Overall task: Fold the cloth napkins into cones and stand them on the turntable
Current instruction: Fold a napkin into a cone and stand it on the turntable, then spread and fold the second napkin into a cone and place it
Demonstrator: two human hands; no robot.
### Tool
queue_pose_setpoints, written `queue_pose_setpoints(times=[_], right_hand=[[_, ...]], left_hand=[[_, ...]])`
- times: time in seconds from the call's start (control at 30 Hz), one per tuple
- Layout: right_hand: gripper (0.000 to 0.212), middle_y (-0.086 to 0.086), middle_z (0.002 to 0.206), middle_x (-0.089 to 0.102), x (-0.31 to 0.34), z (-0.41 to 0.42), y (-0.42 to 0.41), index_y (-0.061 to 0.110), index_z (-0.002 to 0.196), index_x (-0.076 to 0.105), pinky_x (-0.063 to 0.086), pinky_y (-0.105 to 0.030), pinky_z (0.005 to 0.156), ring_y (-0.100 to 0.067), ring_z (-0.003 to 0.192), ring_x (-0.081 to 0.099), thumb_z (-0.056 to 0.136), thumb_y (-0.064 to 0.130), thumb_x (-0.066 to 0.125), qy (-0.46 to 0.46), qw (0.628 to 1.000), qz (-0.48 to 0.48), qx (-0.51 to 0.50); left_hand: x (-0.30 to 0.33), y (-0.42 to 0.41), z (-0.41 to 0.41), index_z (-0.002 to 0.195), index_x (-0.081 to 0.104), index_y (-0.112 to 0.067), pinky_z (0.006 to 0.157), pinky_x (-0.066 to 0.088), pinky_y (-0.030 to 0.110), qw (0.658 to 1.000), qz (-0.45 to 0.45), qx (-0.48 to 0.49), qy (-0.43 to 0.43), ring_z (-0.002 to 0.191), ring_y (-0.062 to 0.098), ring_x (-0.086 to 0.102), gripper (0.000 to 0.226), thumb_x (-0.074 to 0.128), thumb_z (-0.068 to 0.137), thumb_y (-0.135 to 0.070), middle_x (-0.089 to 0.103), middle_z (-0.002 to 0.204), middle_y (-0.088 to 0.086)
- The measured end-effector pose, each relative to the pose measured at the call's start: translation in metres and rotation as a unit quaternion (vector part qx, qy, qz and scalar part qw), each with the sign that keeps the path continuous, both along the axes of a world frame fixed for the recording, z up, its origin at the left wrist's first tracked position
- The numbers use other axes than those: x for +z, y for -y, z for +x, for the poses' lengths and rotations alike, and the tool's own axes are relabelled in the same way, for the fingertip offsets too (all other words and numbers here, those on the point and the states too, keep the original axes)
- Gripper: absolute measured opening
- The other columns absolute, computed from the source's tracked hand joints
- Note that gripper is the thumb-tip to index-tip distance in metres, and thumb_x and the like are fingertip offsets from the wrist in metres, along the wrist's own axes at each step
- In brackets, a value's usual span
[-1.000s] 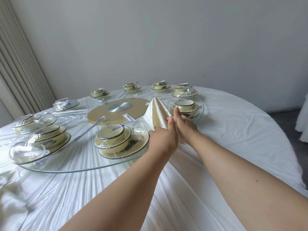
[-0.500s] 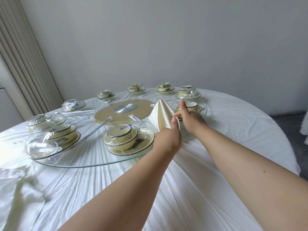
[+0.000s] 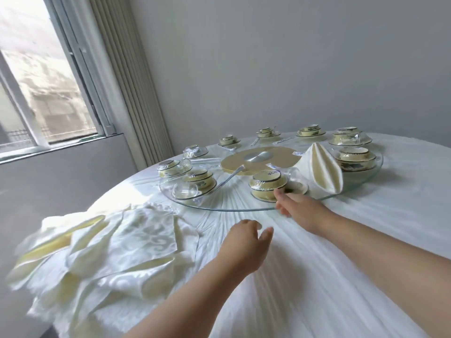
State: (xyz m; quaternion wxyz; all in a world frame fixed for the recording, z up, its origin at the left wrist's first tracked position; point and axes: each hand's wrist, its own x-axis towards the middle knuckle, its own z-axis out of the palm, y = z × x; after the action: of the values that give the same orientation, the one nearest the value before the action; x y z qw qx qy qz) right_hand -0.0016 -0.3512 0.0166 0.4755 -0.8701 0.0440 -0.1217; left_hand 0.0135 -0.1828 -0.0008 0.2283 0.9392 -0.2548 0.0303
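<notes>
- Right hand (image 3: 299,208): fingers relaxed and apart, fingertips at the near rim of the glass turntable (image 3: 219,207), holding nothing.
- Left hand (image 3: 246,242): loosely spread above the white tablecloth (image 3: 341,240), empty.
- Folded napkin cone (image 3: 322,170): cream, pleated, upright at the turntable's right edge, between wrapped bowl sets (image 3: 267,185).
- Unfolded napkins (image 3: 109,247): heaped at the table's left edge.
- Room: grey wall, window (image 3: 36,76) at left.
</notes>
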Motion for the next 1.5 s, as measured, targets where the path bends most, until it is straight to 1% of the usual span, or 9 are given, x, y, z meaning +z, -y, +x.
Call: queue_pose_setpoints(times=[0.2, 0.33, 0.47, 0.67, 0.87, 1.13, 1.27, 1.43, 1.5], right_hand=[[0.097, 0.003, 0.09, 0.061, -0.047, 0.001, -0.038, 0.013, 0.085, 0.062, 0.043, -0.034, 0.086, -0.015, 0.09, 0.055, 0.064, 0.091, 0.009, -0.06, 0.972, -0.227, 0.024], [0.043, 0.019, 0.093, 0.059, -0.068, 0.002, -0.031, 0.034, 0.082, 0.06, 0.041, -0.033, 0.091, -0.009, 0.101, 0.053, 0.079, 0.066, 0.031, 0.004, 0.966, -0.257, 0.002], [0.022, 0.018, 0.09, 0.061, -0.071, 0.003, -0.03, 0.037, 0.077, 0.058, 0.043, -0.034, 0.089, -0.011, 0.097, 0.055, 0.09, 0.05, 0.044, 0.027, 0.965, -0.263, -0.002], [0.018, 0.02, 0.093, 0.061, -0.069, 0.001, -0.03, 0.036, 0.082, 0.06, 0.041, -0.031, 0.09, -0.008, 0.098, 0.053, 0.093, 0.042, 0.049, 0.024, 0.966, -0.259, -0.004], [0.032, 0.009, 0.089, 0.063, -0.064, -0.003, -0.034, 0.017, 0.083, 0.065, 0.042, -0.032, 0.082, -0.011, 0.093, 0.054, 0.096, 0.04, 0.047, 0.009, 0.973, -0.229, -0.03], [0.034, 0.0, 0.095, 0.065, -0.033, -0.008, -0.04, 0.019, 0.106, 0.059, 0.048, -0.036, 0.082, -0.019, 0.089, 0.061, 0.098, 0.047, 0.041, -0.016, 0.998, 0.041, -0.043], [0.039, -0.016, 0.094, 0.06, -0.013, -0.013, -0.056, 0.019, 0.118, 0.05, 0.05, -0.035, 0.07, -0.027, 0.071, 0.062, 0.099, 0.049, 0.035, -0.038, 0.962, 0.27, -0.006], [0.042, -0.018, 0.097, 0.059, -0.013, -0.003, -0.072, 0.027, 0.121, 0.051, 0.05, -0.036, 0.069, -0.029, 0.076, 0.06, 0.097, 0.057, 0.034, -0.104, 0.926, 0.364, 0.009], [0.047, -0.015, 0.108, 0.062, -0.017, 0.009, -0.076, 0.027, 0.124, 0.053, 0.052, -0.036, 0.078, -0.027, 0.09, 0.063, 0.096, 0.059, 0.033, -0.112, 0.937, 0.33, -0.017]], left_hand=[[-0.003, -0.098, -0.004, 0.124, 0.058, -0.02, 0.1, 0.036, 0.025, 0.994, -0.007, 0.025, 0.104, 0.125, 0.013, 0.045, 0.036, 0.049, 0.094, -0.039, 0.054, 0.129, -0.007], [0.02, -0.171, 0.017, 0.119, 0.059, -0.016, 0.099, 0.034, 0.028, 0.964, -0.048, 0.17, 0.2, 0.12, 0.02, 0.046, 0.034, 0.055, 0.091, -0.035, 0.057, 0.125, 0.0], [0.029, -0.241, 0.046, 0.118, 0.057, -0.014, 0.094, 0.039, 0.035, 0.911, 0.068, 0.348, 0.211, 0.116, 0.028, 0.047, 0.043, 0.055, 0.089, -0.046, 0.058, 0.121, 0.007], [0.033, -0.269, 0.069, 0.094, 0.064, -0.012, 0.068, 0.044, 0.03, 0.901, 0.128, 0.385, 0.158, 0.1, 0.032, 0.059, 0.024, 0.053, 0.095, -0.033, 0.066, 0.104, 0.01], [0.043, -0.211, 0.068, 0.079, 0.056, -0.009, 0.071, 0.051, 0.036, 0.936, -0.085, 0.318, 0.128, 0.08, 0.034, 0.065, 0.032, 0.045, 0.094, -0.035, 0.067, 0.079, 0.013], [0.053, -0.089, 0.007, 0.059, 0.052, -0.011, 0.076, 0.058, 0.042, 0.927, -0.336, 0.159, -0.06, 0.063, 0.027, 0.071, 0.035, 0.05, 0.091, -0.022, 0.069, 0.057, 0.011], [0.049, -0.055, -0.038, 0.075, 0.061, -0.002, 0.07, 0.06, 0.046, 0.941, -0.299, 0.045, -0.15, 0.063, 0.026, 0.071, 0.038, 0.049, 0.097, -0.03, 0.068, 0.066, 0.011], [0.042, -0.101, -0.03, 0.108, 0.057, -0.026, 0.094, 0.036, 0.033, 0.965, -0.067, 0.139, 0.211, 0.111, 0.018, 0.046, 0.034, 0.041, 0.093, -0.052, 0.057, 0.112, -0.003], [0.025, -0.127, -0.007, 0.133, 0.046, -0.025, 0.108, 0.022, 0.033, 0.972, 0.0, 0.169, 0.164, 0.13, 0.023, 0.028, 0.049, 0.04, 0.093, -0.054, 0.044, 0.136, 0.004]])
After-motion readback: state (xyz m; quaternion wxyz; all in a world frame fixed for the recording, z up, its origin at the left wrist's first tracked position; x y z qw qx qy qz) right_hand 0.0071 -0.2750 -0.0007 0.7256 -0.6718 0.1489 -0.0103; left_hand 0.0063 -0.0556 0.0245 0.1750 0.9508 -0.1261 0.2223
